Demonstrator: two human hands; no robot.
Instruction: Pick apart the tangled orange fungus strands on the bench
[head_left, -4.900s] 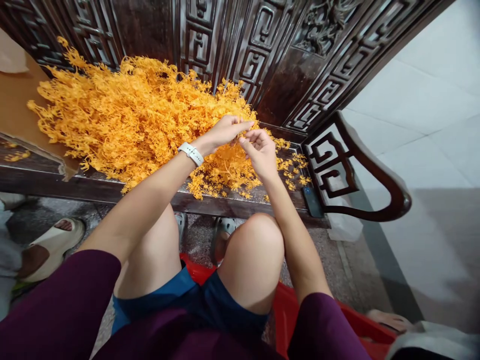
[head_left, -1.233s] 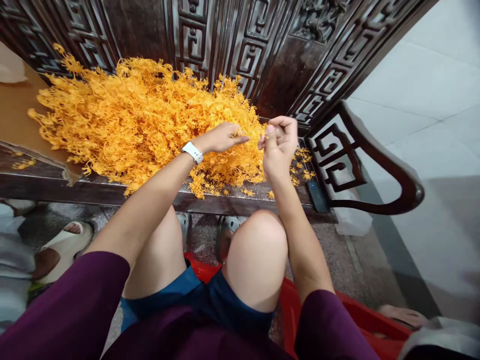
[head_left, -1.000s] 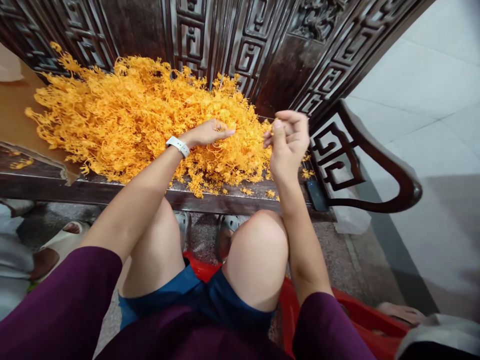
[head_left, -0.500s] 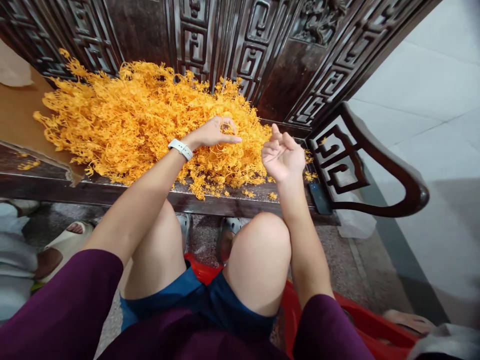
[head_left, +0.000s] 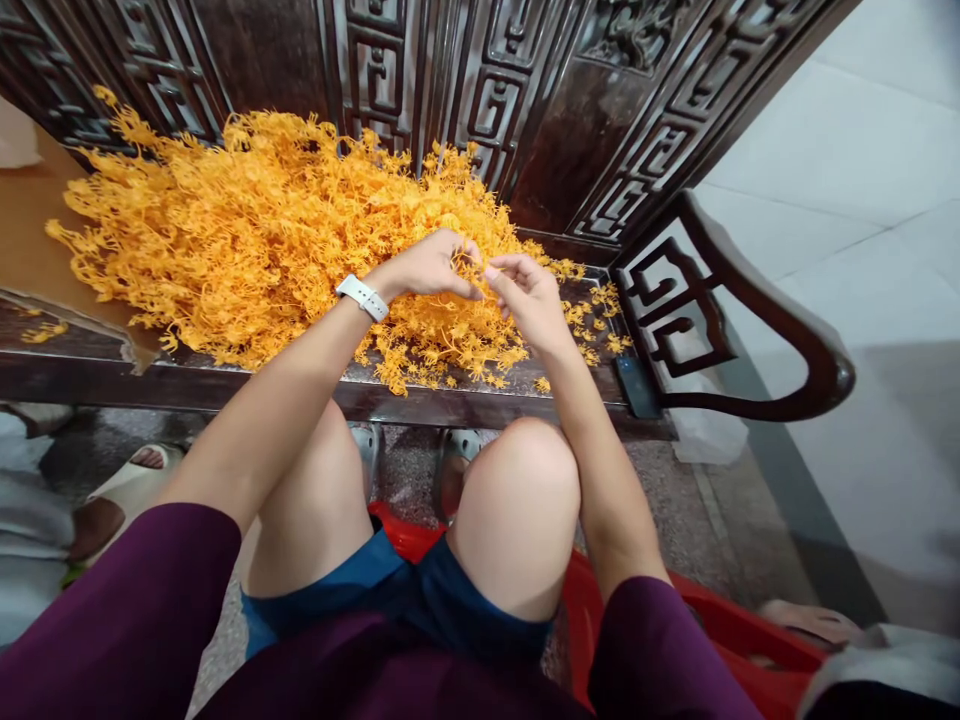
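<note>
Left hand (head_left: pixel 431 263): fingers curled round orange sprig (head_left: pixel 464 262). Right hand (head_left: pixel 532 302): fingertips pinching sprig. Small pieces (head_left: pixel 601 298) lie loose near armrest (head_left: pixel 834 378); large tangled pile (head_left: pixel 262 220) apparently remains unworked.

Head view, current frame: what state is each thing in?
Orange sprigs: heaped on the bench, some scattered at right.
Left hand: curved over the sprigs; grip unclear.
Right hand: fingers bent, beside the left; grip unclear.
Watch: fastened.
Cardboard: torn-edged.
Phone: lying flat.
Clogs: worn.
Red seat: mostly hidden.
</note>
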